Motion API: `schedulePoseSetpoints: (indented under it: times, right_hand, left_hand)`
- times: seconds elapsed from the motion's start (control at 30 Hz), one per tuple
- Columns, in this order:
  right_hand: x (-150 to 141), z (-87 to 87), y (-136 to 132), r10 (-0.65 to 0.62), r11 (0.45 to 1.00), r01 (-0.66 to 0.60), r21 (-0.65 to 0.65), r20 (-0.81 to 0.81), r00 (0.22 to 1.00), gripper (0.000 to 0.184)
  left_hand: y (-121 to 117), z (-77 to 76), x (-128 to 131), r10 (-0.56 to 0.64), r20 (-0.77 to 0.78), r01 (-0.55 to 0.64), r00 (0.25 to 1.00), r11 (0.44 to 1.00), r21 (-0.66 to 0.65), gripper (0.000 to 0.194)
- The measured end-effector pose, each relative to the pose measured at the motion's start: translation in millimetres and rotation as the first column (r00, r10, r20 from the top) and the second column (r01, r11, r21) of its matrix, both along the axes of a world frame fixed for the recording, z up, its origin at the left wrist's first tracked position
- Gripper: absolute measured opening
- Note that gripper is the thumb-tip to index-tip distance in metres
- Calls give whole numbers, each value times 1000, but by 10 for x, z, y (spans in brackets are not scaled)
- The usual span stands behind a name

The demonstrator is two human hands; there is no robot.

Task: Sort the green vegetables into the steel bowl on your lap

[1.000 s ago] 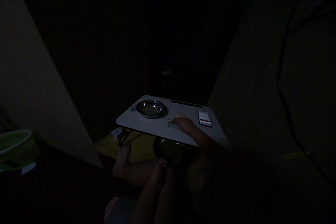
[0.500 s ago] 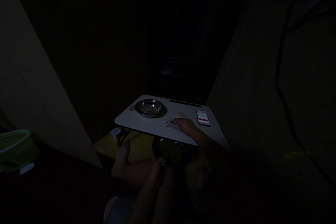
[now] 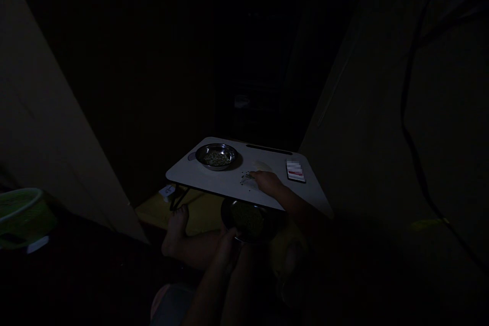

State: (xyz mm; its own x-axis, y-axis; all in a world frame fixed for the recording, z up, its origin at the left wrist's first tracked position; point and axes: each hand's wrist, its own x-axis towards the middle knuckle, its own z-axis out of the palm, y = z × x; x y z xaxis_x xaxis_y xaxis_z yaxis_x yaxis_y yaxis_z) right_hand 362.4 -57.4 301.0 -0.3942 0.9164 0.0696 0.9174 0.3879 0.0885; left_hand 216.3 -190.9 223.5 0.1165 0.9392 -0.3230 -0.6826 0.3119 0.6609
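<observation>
My left hand (image 3: 229,240) grips the near rim of a dark, shiny bowl (image 3: 269,224), which sits low at the front edge of the white table (image 3: 214,186) and holds a greenish mass. Over the tabletop, my right hand (image 3: 267,182) reaches in from the right, fingers closed together and tips down at a small scatter of dark green bits (image 3: 246,177). Whether anything is pinched between those fingertips is too dark to see. Left of that scatter stands a steel bowl (image 3: 217,167) with pale, small pieces inside.
A phone (image 3: 295,170) with a lit screen lies on the table's right side, near a dark slot (image 3: 269,150) along the far edge. A bare foot (image 3: 176,229) rests beside the table's folding leg. At far left is a green basket (image 3: 26,216). A cable (image 3: 408,132) hangs at right.
The right hand has shifted very slightly left over the green bits. The left hand keeps its hold on the dark bowl; the view has moved a touch.
</observation>
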Motion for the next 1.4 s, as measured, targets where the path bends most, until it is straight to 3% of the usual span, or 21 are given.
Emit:
schedulePoseSetpoints:
  times: [0.17, 0.33, 0.63, 0.97, 1.1, 1.4]
  right_hand:
    - [-97, 62, -8, -29, 999, 29, -29, 14, 999, 42]
    - [-107, 54, -18, 2, 1000, -2, -7, 22, 1000, 41]
    - [7, -18, 20, -13, 1000, 13, -3, 5, 1000, 39]
    - [-40, -1, 37, -20, 1000, 20, 14, 27, 999, 36]
    - [-64, 1, 50, -20, 1000, 20, 0, 20, 1000, 41]
    - [-104, 14, 47, -8, 1000, 8, -9, 4, 1000, 37]
  left_hand:
    - [-9, 7, -19, -30, 25, 29, 999, 999, 40, 18]
    - [-11, -8, -20, -37, -40, 37, 999, 999, -6, 7]
    - [3, -21, -10, 5, -12, -5, 1000, 1000, 6, 15]
    - [-13, -50, -29, -30, -17, 30, 999, 999, 18, 4]
    - [1, -92, -35, -37, -5, 37, 999, 999, 39, 10]
    - [-20, 16, -39, -21, -21, 21, 1000, 1000, 7, 18]
